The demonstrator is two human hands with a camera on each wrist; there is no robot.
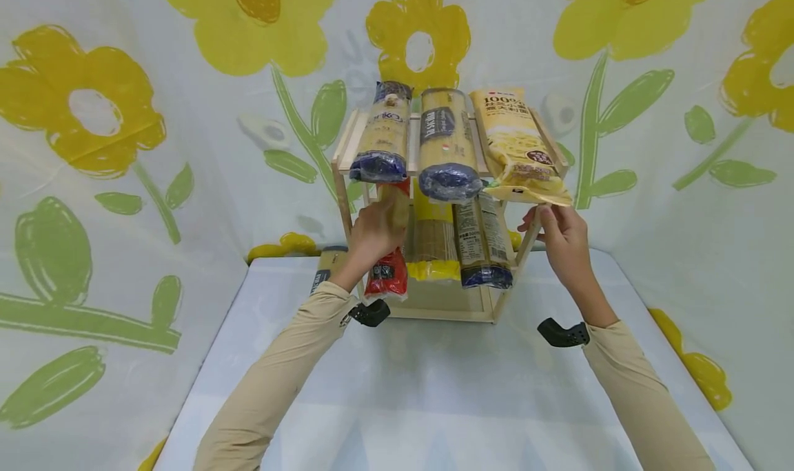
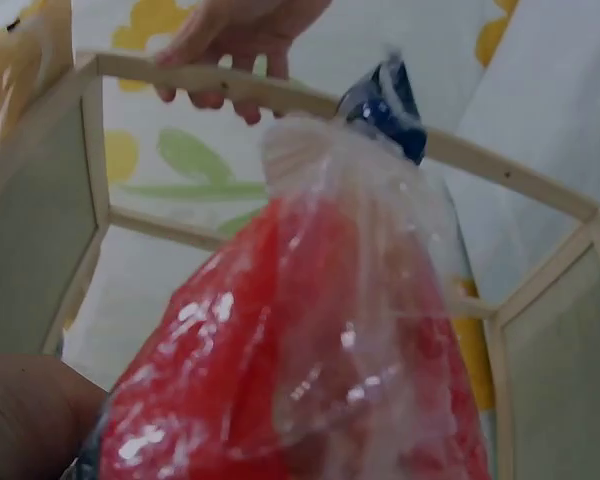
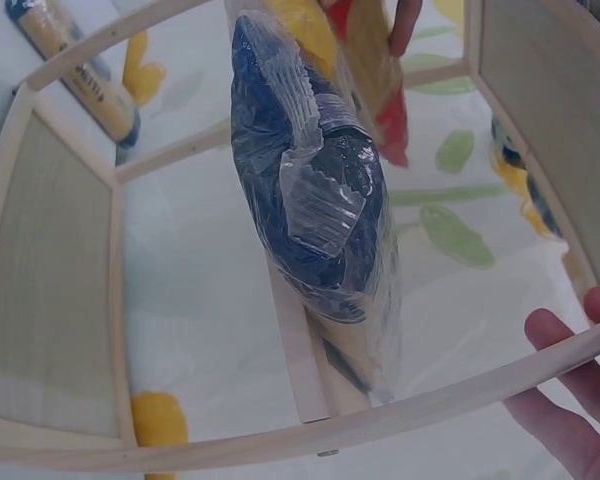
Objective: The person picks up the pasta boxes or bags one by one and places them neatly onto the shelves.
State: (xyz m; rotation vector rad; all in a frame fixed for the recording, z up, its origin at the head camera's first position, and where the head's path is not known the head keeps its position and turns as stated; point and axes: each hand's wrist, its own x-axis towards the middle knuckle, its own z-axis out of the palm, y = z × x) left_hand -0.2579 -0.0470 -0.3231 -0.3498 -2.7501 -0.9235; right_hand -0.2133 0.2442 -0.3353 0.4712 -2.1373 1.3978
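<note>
On the left of the rack's lower tier, my left hand (image 1: 377, 228) grips a red-ended pasta pack (image 1: 386, 278). Its shiny red wrapper (image 2: 210, 350) fills much of the left wrist view. My right hand (image 1: 566, 233) holds the right side of the wooden rack (image 1: 434, 314); in the right wrist view its fingers (image 3: 570, 390) curl about a wooden bar. Beside the red pack lie a yellow-ended spaghetti pack (image 1: 433, 240) and a blue-ended pasta pack (image 1: 484, 243).
Across the upper tier lie two blue-ended pasta packs (image 1: 382, 133) (image 1: 448, 136) and a yellow pasta bag (image 1: 517, 140). Another pasta pack (image 1: 329, 264) is on the white table (image 1: 434, 388), behind the rack's left side. Flower-printed cloth (image 1: 205, 202) surrounds the table.
</note>
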